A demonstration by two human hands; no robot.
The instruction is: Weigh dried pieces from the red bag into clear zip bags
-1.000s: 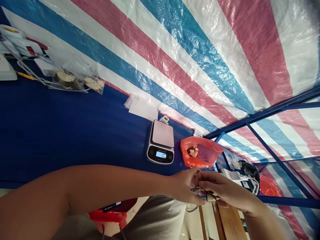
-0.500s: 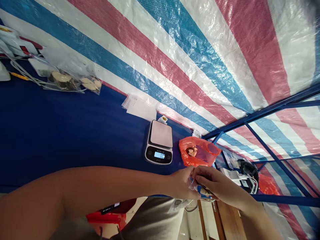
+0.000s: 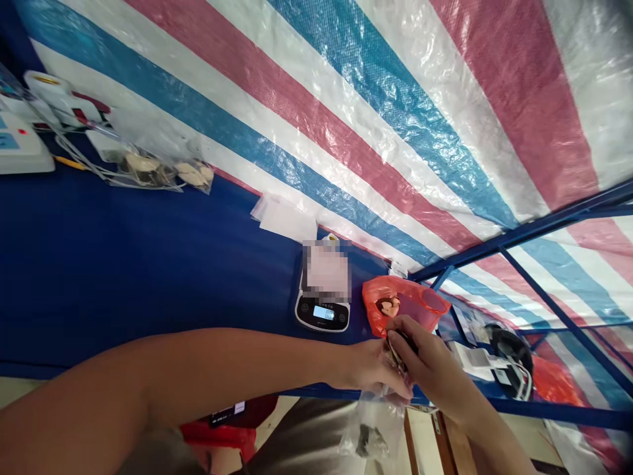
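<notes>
My left hand (image 3: 378,369) is closed on the top of a clear plastic bag (image 3: 388,419), which hangs below it with some dark pieces (image 3: 368,441) at the bottom. My right hand (image 3: 425,359) pinches a few dark, pale-edged pieces (image 3: 395,349) against the mouth of that bag; their exact kind is hard to make out. Just beyond my hands lies an open red plastic bag (image 3: 430,300) with brown and tan pieces (image 3: 388,305) in it. To its left sits a digital kitchen scale (image 3: 322,316) with a lit display; its weighing plate appears pixelated.
White sheets or flat bags (image 3: 287,218) lie behind the scale. Clear bags of tan pieces (image 3: 192,175), cables and a white device (image 3: 22,145) stand far left. At right are a black headset-like object (image 3: 509,346) and a blue metal frame (image 3: 548,406). Striped sheeting (image 3: 316,112) walls the back.
My right hand has moved up and left, its fingers now at the bag mouth. The clear bag now hangs lower and more openly in view. The whole view has shifted slightly.
</notes>
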